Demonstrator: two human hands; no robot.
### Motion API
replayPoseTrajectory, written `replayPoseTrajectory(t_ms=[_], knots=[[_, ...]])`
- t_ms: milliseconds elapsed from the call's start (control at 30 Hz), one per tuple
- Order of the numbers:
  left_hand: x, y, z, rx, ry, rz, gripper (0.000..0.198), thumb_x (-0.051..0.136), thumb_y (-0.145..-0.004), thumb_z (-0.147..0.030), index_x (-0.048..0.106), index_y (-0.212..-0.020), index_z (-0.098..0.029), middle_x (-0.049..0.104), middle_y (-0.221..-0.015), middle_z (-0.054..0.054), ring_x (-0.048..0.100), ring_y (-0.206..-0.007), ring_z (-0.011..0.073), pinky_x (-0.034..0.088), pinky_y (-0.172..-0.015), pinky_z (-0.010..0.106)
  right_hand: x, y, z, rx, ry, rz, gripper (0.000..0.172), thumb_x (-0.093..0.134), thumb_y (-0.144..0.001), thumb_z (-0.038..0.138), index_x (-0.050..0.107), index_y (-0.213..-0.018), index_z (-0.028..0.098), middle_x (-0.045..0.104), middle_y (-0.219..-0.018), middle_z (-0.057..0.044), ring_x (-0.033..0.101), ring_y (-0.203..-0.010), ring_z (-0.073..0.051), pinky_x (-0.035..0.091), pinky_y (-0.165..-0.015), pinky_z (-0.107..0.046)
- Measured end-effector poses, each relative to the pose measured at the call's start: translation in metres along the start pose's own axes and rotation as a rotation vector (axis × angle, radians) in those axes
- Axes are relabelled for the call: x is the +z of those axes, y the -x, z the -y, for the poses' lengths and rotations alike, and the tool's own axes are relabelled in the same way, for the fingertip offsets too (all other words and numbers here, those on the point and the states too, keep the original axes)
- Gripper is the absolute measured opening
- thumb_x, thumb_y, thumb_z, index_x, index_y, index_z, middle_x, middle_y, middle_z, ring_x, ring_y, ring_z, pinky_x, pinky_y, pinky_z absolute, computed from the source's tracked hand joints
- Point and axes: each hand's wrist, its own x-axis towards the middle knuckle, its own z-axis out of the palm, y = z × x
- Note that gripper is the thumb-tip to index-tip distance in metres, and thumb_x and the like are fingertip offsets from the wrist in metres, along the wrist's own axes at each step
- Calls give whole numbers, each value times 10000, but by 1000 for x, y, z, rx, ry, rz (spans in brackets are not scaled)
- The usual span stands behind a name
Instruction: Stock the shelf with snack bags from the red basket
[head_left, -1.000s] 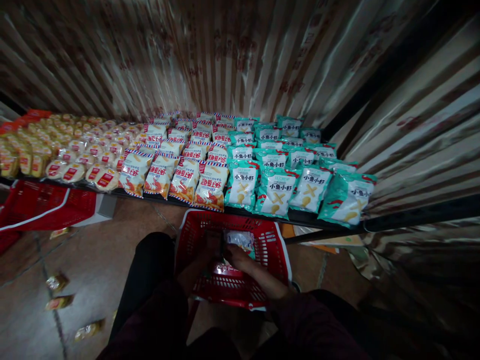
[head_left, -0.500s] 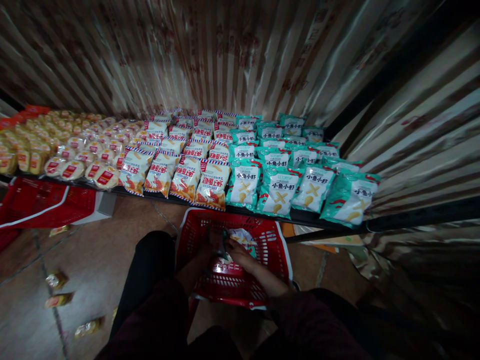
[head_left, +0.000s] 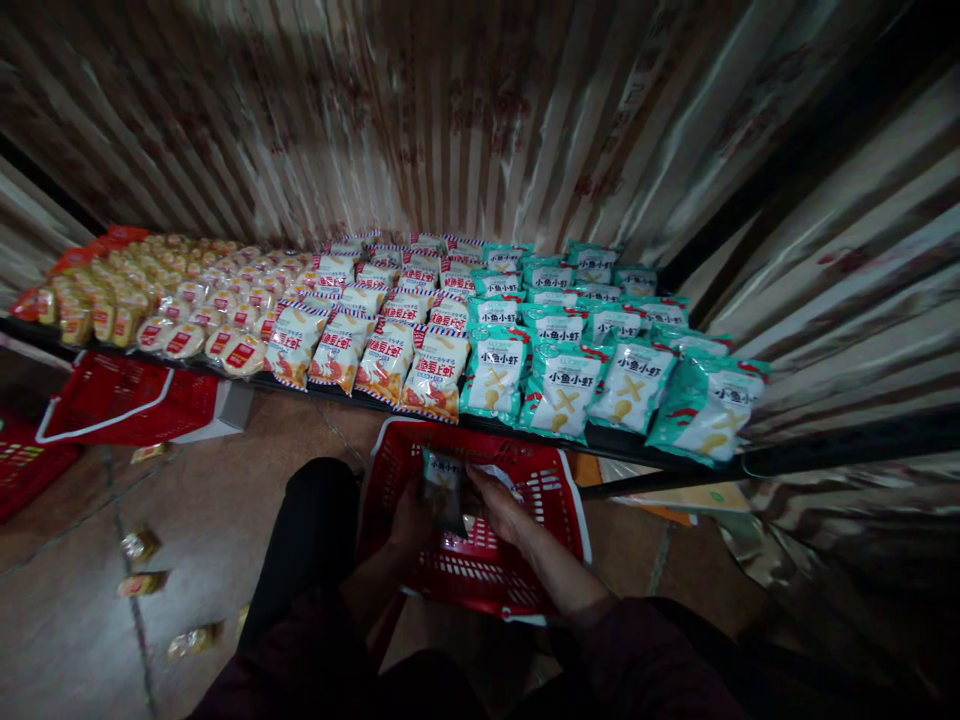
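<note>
A small green-and-white snack bag [head_left: 444, 487] is held upright over a red shopping basket [head_left: 551, 480] between my knees. My left hand [head_left: 411, 520] closes on the bag's left side, its fingers in dark shadow. At the right edge, my right hand [head_left: 501, 503] grips the same bag, with the fingertips partly hidden behind it. Part of another white wrapper [head_left: 501, 478] shows in the basket behind my right hand. Just beyond the basket, green-and-white snack bags [head_left: 564, 392] stand in rows on a low black shelf.
White-and-orange snack bags [head_left: 437, 372], round wrapped cakes [head_left: 184, 340] and small yellow packs [head_left: 75, 318] fill the shelf leftward. Another red basket [head_left: 112, 395] lies below it at left. Several small packs [head_left: 191, 641] are on the tiled floor. A striped curtain [head_left: 450, 120] hangs behind.
The snack bag has been raised and turned so its printed front shows more clearly. Both hands are still at it inside the basket. My view has shifted slightly left.
</note>
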Motion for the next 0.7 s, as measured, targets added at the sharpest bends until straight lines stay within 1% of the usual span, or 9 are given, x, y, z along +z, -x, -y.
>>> replayPoseTrajectory(t_ms=[100,200,300,400,467,567,633,700], knots=[[1,12,-4,-13,-7,-17,509,571,-683,-58,576,-1183,-157,685,-1155,128,639,-1079,253,489,-940,359,-1,13,9,-63,-54,-17,409,634,-754,535,633,-1031,235,678,-1144,-86,650,-973,-216,519,-742,-325],[7,23,-8,8,7,19,621,620,-666,-101,522,-1272,-197,691,-1151,91,630,-1099,245,494,-931,342,-7,25,9,-120,-69,-21,395,672,-717,516,650,-986,227,707,-1039,-62,646,-913,-201,497,-750,-312],[13,30,-13,6,50,70,648,629,-674,-135,495,-1304,-203,695,-1140,79,635,-1081,237,508,-900,325,-16,38,8,-143,-78,-69,417,707,-670,521,666,-962,226,718,-926,-43,638,-858,-190,488,-738,-308],[19,35,-17,14,108,100,585,635,-710,-193,510,-1282,-205,695,-1139,67,641,-1059,227,510,-888,316,-21,50,11,-163,-89,-151,442,734,-629,494,673,-982,236,715,-969,-46,637,-898,-196,487,-755,-311],[22,38,-20,45,136,96,514,629,-753,-255,524,-1253,-192,688,-1150,74,636,-1060,223,499,-905,324,-21,57,14,-181,-89,-204,432,726,-626,495,674,-972,242,708,-1037,-51,633,-956,-207,487,-774,-311],[22,42,-25,111,164,70,419,590,-812,-329,539,-1198,-175,683,-1137,92,637,-1037,215,492,-903,331,-16,64,18,-195,-106,-248,425,712,-626,517,672,-953,249,709,-1053,-47,628,-988,-214,487,-772,-305],[21,43,-30,120,181,49,354,584,-818,-325,557,-1136,-172,691,-1094,95,645,-998,209,500,-874,321,-11,66,19,-186,-118,-268,447,720,-613,527,670,-962,252,710,-1051,-44,631,-983,-215,487,-748,-296],[18,43,-36,100,185,18,288,601,-802,-301,573,-1056,-169,698,-1052,95,649,-967,208,499,-863,320,-7,68,17,-183,-112,-266,477,727,-607,542,667,-978,247,711,-1051,-48,639,-968,-218,488,-722,-292]])
